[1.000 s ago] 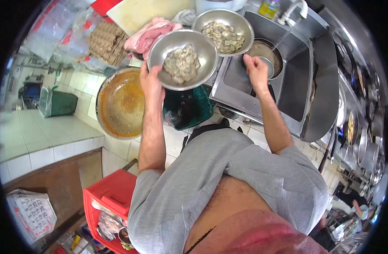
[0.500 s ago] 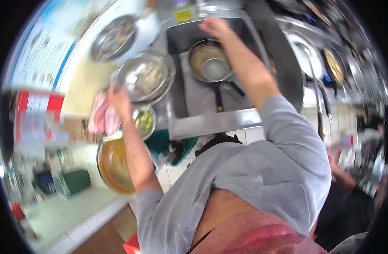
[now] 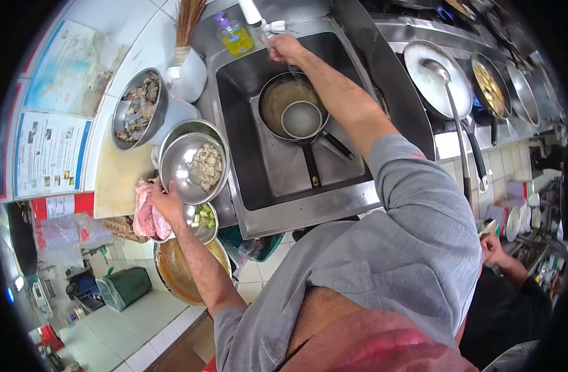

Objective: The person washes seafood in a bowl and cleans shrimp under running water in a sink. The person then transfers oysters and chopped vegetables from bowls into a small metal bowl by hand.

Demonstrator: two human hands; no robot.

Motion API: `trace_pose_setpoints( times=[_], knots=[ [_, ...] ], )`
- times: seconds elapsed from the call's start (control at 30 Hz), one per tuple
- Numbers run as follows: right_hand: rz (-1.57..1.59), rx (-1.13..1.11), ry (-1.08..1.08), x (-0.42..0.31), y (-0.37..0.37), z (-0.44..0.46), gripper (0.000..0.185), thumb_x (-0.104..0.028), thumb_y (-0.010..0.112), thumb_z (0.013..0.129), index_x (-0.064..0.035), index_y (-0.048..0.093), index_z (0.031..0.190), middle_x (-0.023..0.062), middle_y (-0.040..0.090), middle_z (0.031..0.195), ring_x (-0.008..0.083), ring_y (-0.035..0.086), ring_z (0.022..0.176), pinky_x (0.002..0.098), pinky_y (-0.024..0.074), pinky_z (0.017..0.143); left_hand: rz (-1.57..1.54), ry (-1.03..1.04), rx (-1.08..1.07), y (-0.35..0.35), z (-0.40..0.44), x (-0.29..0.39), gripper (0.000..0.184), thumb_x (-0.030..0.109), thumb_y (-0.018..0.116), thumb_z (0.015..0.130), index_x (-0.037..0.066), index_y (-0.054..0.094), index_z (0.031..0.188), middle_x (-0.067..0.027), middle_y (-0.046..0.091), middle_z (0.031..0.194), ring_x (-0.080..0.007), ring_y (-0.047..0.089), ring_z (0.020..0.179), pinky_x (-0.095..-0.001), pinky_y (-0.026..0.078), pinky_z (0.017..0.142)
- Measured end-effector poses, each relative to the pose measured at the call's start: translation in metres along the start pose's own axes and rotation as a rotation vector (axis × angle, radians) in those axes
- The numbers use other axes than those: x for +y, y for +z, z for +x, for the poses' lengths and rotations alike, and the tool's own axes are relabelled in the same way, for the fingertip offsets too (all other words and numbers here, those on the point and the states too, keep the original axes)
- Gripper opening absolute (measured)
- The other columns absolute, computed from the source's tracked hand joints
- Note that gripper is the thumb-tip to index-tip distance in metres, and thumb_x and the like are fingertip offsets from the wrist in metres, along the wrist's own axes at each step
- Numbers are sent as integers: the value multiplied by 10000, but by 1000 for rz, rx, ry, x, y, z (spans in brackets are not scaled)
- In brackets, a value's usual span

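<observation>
My left hand (image 3: 166, 203) is closed at the near rim of a steel bowl (image 3: 179, 162) holding pale chopped pieces (image 3: 206, 166). This bowl rests in a larger strainer-like bowl (image 3: 191, 128). Against the hand lies a pink, folded item (image 3: 145, 211), cloth or meat, I cannot tell. Over the sink's far edge, my right hand (image 3: 285, 48) has its fingers curled together just below the tap (image 3: 274, 27); what they hold, if anything, is hidden. Beneath it, in the sink (image 3: 246, 124), sits a frying pan (image 3: 272, 93) of cloudy liquid with a smaller round pan or strainer (image 3: 302, 119) on it.
A bowl of shrimp (image 3: 135, 111) and a small bowl of green pieces (image 3: 204, 217) are at the left. Yellow soap (image 3: 237, 40) stands behind the sink. Pans (image 3: 438, 80) sit on the stove at right, handles jutting out. Another person's hand (image 3: 493, 250) shows at lower right.
My right hand has moved to the tap and its fingers have drawn together. My left hand stays by the steel bowl. The whole view has shifted and become sharper.
</observation>
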State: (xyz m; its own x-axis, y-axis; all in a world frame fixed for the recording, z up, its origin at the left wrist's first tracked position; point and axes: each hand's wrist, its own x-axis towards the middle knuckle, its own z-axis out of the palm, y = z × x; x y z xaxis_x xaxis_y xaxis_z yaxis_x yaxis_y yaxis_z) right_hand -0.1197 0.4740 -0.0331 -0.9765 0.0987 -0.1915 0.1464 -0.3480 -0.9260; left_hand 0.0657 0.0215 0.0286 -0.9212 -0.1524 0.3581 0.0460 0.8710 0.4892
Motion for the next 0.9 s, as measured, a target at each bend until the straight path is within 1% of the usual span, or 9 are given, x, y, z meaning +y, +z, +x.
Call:
trace_pose_setpoints(
  times=[0.2,0.3,0.5,0.57,0.63,0.7,0.77,0.83,0.9],
  knots=[
    [-1017,406,-432,9,-29,37,376,-266,629,713,-159,584,1071,185,585,976,335,523,974,370,430,864,-182,-51,52,-2,-10,15,389,56,617,754,-54,488,1104,-166,558,980,-229,563,827,-318,454,722],
    [-932,572,-386,6,-39,55,486,-301,602,741,-177,489,1197,208,524,1087,345,487,1046,366,389,918,-179,-44,53,-10,-16,23,436,90,632,759,-26,468,1145,-162,514,1043,-230,549,852,-340,448,736],
    [-748,303,-308,23,-65,115,541,-350,587,778,-149,418,1251,157,510,1176,283,477,1104,356,365,942,-161,24,406,-48,-57,82,415,125,603,809,-8,445,1170,-100,428,1131,-192,490,977,-316,427,792],
    [-722,364,-334,20,-59,120,466,-356,585,775,-81,509,1144,146,587,1038,262,565,952,360,429,838,-215,43,439,-54,-82,103,364,79,566,827,-16,437,1153,-101,418,1116,-183,484,959,-303,423,789],
    [-431,281,-58,16,-65,129,386,-370,590,760,-42,600,963,124,620,807,228,595,672,352,465,628,-354,127,411,-47,-101,117,311,20,525,832,-24,423,1122,-102,448,1038,-162,482,887,-291,413,780],
    [-360,288,-21,23,-66,143,365,-400,583,757,-41,633,802,91,571,629,182,522,468,327,421,447,-439,124,321,-34,-117,131,311,15,539,802,-39,432,1089,-95,426,989,-173,481,857,-303,420,744],
    [-198,399,-85,25,-49,122,393,-391,575,770,-7,614,843,114,591,692,207,562,549,340,463,487,-578,144,177,-19,-126,161,305,29,546,793,-39,436,1069,-100,443,948,-176,482,840,-313,417,746],
    [-84,556,-62,20,-25,88,448,-209,607,744,8,463,1110,164,559,1009,268,562,856,373,474,724,-724,160,14,-1,-132,172,276,50,534,794,-20,446,1046,-117,467,936,-175,477,834,-302,409,718],
    [-48,579,-220,-10,8,2,497,-149,639,690,3,443,1120,183,556,997,265,548,922,366,451,773,-841,159,-133,14,-134,188,173,54,529,801,-16,483,952,-96,501,839,-166,483,800,-284,402,704]
  ],
)
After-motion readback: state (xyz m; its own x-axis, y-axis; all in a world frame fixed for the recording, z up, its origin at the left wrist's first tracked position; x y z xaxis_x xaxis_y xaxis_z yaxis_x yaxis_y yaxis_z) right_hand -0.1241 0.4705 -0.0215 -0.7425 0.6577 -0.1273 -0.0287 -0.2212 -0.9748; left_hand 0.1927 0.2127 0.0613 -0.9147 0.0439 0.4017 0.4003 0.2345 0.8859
